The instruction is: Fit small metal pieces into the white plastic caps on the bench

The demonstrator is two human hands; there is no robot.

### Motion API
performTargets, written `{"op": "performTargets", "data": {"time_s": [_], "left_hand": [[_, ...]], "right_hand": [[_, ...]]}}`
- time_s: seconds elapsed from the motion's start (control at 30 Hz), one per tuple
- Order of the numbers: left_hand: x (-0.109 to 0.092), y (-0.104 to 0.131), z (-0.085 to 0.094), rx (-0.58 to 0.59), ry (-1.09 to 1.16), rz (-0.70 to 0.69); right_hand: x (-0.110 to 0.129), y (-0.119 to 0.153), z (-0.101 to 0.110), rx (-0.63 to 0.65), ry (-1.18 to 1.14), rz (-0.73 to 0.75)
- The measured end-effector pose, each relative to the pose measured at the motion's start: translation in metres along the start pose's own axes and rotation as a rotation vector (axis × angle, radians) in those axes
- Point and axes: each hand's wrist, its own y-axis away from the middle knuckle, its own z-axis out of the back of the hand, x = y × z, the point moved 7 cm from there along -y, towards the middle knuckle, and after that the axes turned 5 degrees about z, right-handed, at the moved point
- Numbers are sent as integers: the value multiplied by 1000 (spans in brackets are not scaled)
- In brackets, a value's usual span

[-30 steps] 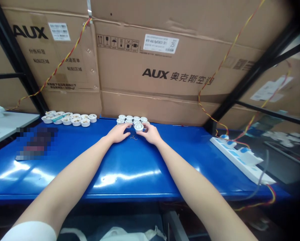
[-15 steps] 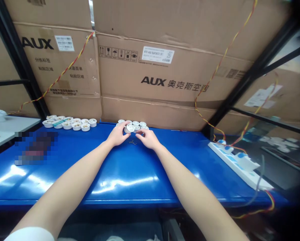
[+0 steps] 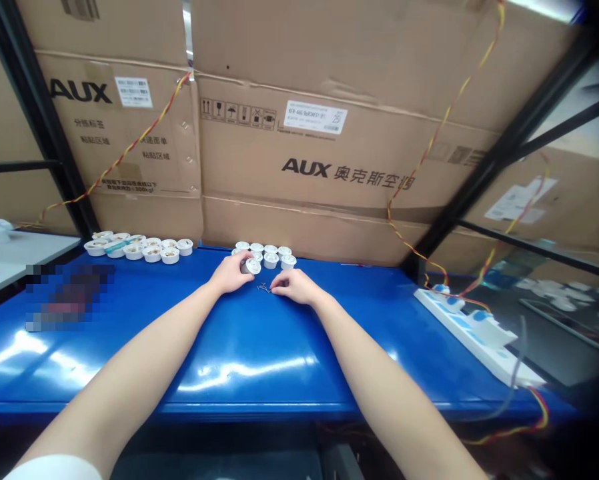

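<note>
My left hand [image 3: 229, 274] grips a small white round cup-shaped piece [image 3: 253, 267], tilted so that its round face shows. Beside it on the blue tabletop [image 3: 259, 333] lies a little heap of thin dark pieces like screws [image 3: 263, 287]. At the right edge of this heap, my right hand [image 3: 299, 287] has its fingertips pinched together at the table surface; what is between them is too small to make out. Just behind both hands stand more white round pieces [image 3: 270, 261] in rows, some partly covered by the left hand and the held piece.
Another group of white round pieces [image 3: 152, 253], with small brownish bits inside, sits at the back left. A white power strip [image 3: 474, 333] lies on the right. Cardboard [image 3: 299, 193] walls the back, and twisted red-yellow wires [image 3: 432, 143] hang across it.
My left hand has brought the white round piece slightly left and nearer to me. My right hand has left the white pieces and come down to the small dark heap.
</note>
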Motion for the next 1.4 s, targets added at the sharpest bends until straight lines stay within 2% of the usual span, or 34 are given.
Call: {"op": "performTargets", "data": {"time_s": [0.17, 0.4, 0.6, 0.67, 0.77, 0.93, 1.07, 1.4], "left_hand": [[1, 0, -1, 15, 2, 8], [0, 0, -2, 23, 7, 4], [2, 0, -1, 9, -1, -9], [-2, 1, 0, 1, -2, -55], [-13, 4, -1, -10, -23, -155], [-30, 9, -4, -38, -88, -247], [-37, 11, -5, -40, -146, -260], [-44, 12, -7, -4, -184, -273]], "right_hand": [[3, -1, 0, 14, 20, 9], [18, -2, -2, 55, 176, 115], [12, 0, -3, 73, 139, 55], [9, 0, 1, 30, 75, 33], [8, -1, 11, -105, 10, 18], [24, -3, 19, -242, 12, 38], [33, -3, 21, -260, 88, -9], [35, -2, 23, -220, 239, -60]]}}
